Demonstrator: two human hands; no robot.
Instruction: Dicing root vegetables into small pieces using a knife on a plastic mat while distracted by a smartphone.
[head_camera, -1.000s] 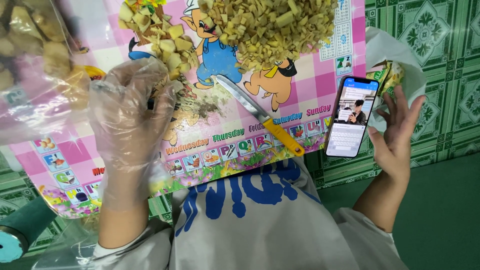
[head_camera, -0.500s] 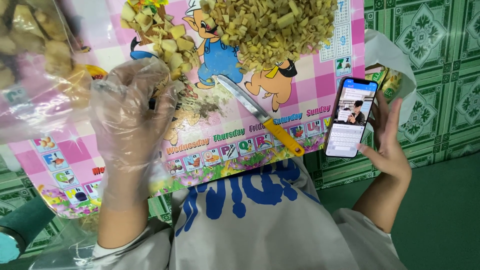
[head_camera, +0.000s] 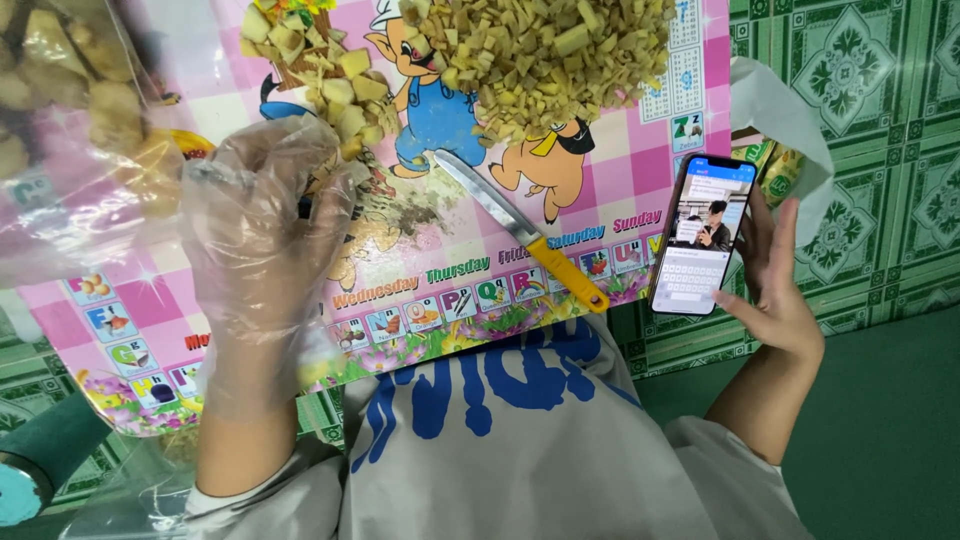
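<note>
Left hand (head_camera: 262, 235): I saw it inside a loose clear plastic glove, fingers curled down onto the pink picture mat (head_camera: 420, 270). I could not tell whether it gripped anything under the crinkled plastic; something dark showed at its fingertips, too hidden to name.

Right hand (head_camera: 772, 290): I saw it bare, closed around a smartphone (head_camera: 703, 233), fingers wrapped behind the far edge and thumb lying along the lower near side. The screen was lit and tilted toward me.

Knife (head_camera: 520, 228): it lay flat on the mat between the two hands, touched by neither, yellow handle toward the phone hand, blade pointing up toward the gloved hand.

Large pile of chopped pieces (head_camera: 540, 55): pale yellow bits heaped on the mat, beyond the knife and up-left of the right hand.

Small pile of chunks (head_camera: 320, 70): bigger cubes, just past the left hand's fingertips.

Clear bag (head_camera: 70, 130): to the outer side of the left hand, holding brownish lumps, lying partly over the mat.

Crumbs (head_camera: 400, 210): a scatter of fine trimmings just beside the left hand, toward the knife blade.

Green patterned floor (head_camera: 880, 150): under the mat, showing beyond the right hand.

Wrapped packet (head_camera: 780, 165): just behind the phone, half covered by white plastic.
</note>
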